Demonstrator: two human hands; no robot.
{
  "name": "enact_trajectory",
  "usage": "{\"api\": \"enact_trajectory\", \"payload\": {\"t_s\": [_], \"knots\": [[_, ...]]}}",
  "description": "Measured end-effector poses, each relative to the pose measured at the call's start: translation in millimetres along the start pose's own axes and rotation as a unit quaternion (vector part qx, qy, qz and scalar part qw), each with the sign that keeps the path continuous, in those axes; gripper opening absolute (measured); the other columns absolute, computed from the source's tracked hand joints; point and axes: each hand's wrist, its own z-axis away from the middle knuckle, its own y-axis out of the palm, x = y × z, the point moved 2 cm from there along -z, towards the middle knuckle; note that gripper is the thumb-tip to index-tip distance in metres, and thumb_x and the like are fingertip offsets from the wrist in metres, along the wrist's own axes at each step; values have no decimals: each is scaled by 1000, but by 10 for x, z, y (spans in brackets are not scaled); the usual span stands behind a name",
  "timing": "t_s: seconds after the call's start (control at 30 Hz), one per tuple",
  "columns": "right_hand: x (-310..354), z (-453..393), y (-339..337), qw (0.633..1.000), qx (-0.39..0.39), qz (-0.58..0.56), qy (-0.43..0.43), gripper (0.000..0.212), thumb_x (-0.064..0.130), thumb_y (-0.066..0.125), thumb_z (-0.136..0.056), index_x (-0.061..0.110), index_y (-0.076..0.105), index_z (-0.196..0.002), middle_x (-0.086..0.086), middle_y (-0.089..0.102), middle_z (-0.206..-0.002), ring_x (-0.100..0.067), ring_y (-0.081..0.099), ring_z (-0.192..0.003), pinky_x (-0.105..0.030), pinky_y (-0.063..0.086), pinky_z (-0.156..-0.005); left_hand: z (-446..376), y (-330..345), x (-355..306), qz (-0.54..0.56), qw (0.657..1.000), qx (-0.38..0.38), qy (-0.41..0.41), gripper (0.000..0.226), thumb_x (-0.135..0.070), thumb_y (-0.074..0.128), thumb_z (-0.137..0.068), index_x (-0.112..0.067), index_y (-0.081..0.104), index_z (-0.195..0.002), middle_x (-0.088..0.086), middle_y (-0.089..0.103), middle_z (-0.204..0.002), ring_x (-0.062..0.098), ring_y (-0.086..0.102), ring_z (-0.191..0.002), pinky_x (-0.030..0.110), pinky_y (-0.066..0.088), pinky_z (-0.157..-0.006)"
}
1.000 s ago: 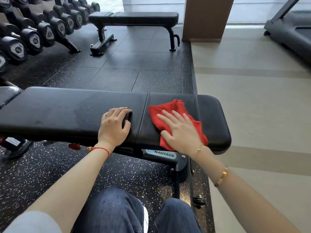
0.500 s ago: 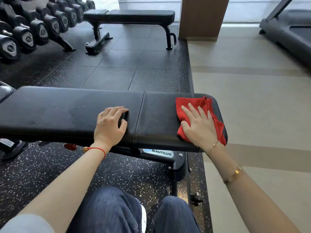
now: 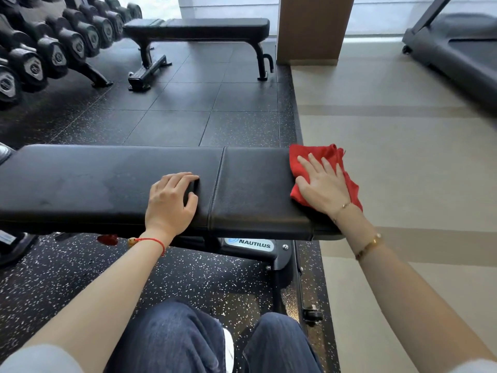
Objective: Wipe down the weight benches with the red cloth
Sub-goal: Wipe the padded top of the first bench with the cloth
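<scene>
The right hand, fingers spread flat, is pressing the soft, light red cloth at the bench end, while the left hand is resting loosely curled, holding nothing.

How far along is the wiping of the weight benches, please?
Done: nothing clearly, though the near bench shows a faint damp-looking sheen left of its seam. In hand: the right hand presses the red cloth flat at its right end while the left hand rests on it. Left: the far bench.

Cloth under right hand at near bench's right end; left hand mid-bench.
</scene>
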Motion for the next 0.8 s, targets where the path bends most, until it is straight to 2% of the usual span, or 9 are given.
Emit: {"api": "enact_trajectory", "payload": {"t_s": [0.13,0.2,0.3,0.37,0.47,0.57,0.67,0.73,0.8], "knots": [[-39,534,45,998,-21,3,-55,68,53,24,-83,43,21,-150,12,16,-162,-18,12,-150,-40,-2,-121,14,11,-7,0,1000,-3,0,42,-29,45,-86,-22,61,-124,-3,62,-130,23,51,-123,46,38,-105],[-102,561,42,998,-17,7,-61,68,56,26,-83,45,21,-150,15,16,-161,-17,11,-150,-40,-1,-121,15,17,-9,-3,1000,-2,0,42,-29,45,-86,-22,61,-124,-3,62,-130,22,50,-123,46,38,-105],[-155,249,-4,1000,-3,6,-27,61,51,32,-92,44,18,-151,15,12,-162,-18,8,-150,-42,-1,-122,10,25,-18,-5,1000,0,-2,42,-30,45,-86,-22,61,-124,-3,62,-130,23,51,-123,46,38,-105],[-75,-33,-26,1000,3,6,5,59,47,29,-95,40,17,-152,13,9,-163,-20,6,-151,-43,-2,-122,13,23,-24,-7,1000,-1,-4,42,-30,44,-87,-22,61,-124,-2,62,-130,22,51,-123,46,38,-105],[205,-299,7,1000,19,-2,-1,58,43,27,-97,36,16,-154,11,6,-163,-23,5,-151,-44,-4,-121,11,19,-25,-7,1000,-3,-6,41,-31,44,-87,-21,61,-124,-2,62,-129,22,51,-123,46,39,-105],[475,-266,29,998,29,-14,-45,57,40,28,-98,34,18,-154,9,9,-163,-23,6,-150,-44,-3,-121,6,6,-29,-4,1000,-5,-3,42,-30,44,-87,-21,62,-123,-2,63,-129,22,52,-122,46,39,-105],[658,98,100,990,35,-21,-138,57,41,31,-97,37,20,-153,12,14,-162,-21,10,-150,-41,-2,-122,2,-5,-24,-1,1000,-7,0,41,-29,44,-87,-21,63,-123,-2,63,-128,22,52,-122,46,39,-105],[694,391,142,978,29,-24,-205,60,44,30,-92,40,21,-152,15,16,-161,-18,11,-150,-40,-1,-122,5,-4,-18,1,1000,-4,0,42,-29,44,-87,-21,62,-123,-2,63,-129,22,52,-122,47,39,-105],[608,470,127,972,31,-21,-232,60,44,34,-92,42,23,-151,17,18,-160,-15,12,-149,-40,1,-122,5,0,-12,3,1000,-1,0,42,-29,44,-87,-21,62,-124,-2,62,-130,21,51,-123,47,39,-106]]}}
